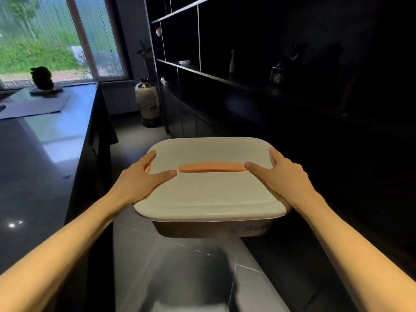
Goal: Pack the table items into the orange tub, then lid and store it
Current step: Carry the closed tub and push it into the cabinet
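Presently, the orange tub (211, 228) is recorded at centre frame, carried clear above the grey floor (180, 266) between a dark tabletop (33, 165) at left and dark shelving (247, 82) at right. Its pale lid (209, 194) is seated on the rim, an orange handle strip (211, 167) lying flat across the middle; the contents cannot be seen. The left hand (144, 179) is laid on the lid's left edge, its fingers (165, 174) spread apart over the top, the rest wrapped down the side. The right hand (281, 174) is placed likewise on the right edge, fingers (252, 166) apart, one touching the handle's end. The tub is thus clamped between both hands. Status: packing and lidding are judged complete, since the lid is on; only storing is left. On the tabletop, upper left, a dark ornament (42, 78) and a grey mat (33, 106) are noted. A patterned vase (147, 102) is listed on the floor beside the shelving. No storage spot can be identified.
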Available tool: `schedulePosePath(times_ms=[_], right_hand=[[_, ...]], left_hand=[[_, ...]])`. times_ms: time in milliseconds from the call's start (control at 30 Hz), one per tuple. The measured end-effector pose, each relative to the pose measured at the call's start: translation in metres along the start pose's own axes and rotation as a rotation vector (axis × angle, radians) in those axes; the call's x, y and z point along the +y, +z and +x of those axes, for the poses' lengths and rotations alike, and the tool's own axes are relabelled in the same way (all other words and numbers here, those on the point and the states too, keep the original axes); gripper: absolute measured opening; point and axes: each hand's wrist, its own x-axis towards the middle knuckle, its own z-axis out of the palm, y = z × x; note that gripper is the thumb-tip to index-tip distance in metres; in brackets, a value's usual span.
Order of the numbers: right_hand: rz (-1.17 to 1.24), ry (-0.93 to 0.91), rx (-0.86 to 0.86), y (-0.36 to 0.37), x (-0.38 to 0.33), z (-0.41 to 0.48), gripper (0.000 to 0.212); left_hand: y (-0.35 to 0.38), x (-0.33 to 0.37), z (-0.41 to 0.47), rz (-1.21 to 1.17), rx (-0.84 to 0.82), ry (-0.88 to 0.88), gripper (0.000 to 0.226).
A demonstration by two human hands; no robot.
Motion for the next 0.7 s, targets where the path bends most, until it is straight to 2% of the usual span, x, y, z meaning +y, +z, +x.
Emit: schedulePosePath(times_ms=[133, 300, 700], right_hand=[[-0.009, 0.025, 0.002, 0.051, -0.025, 0.087, 0.094], [-0.031, 0.053, -0.041, 0.120, -0.054, 0.220, 0.097], [-0.022, 0.189, 0.046, 0.227, -0.138, 0.468, 0.101]], left_hand=[[0.012, -0.025, 0.105, -0.033, -0.027, 0.009, 0.085], [0.032, -0.050, 0.247, -0.089, -0.060, 0.021, 0.084], [0.037, -0.083, 0.579, -0.083, -0.099, 0.118, 0.089]])
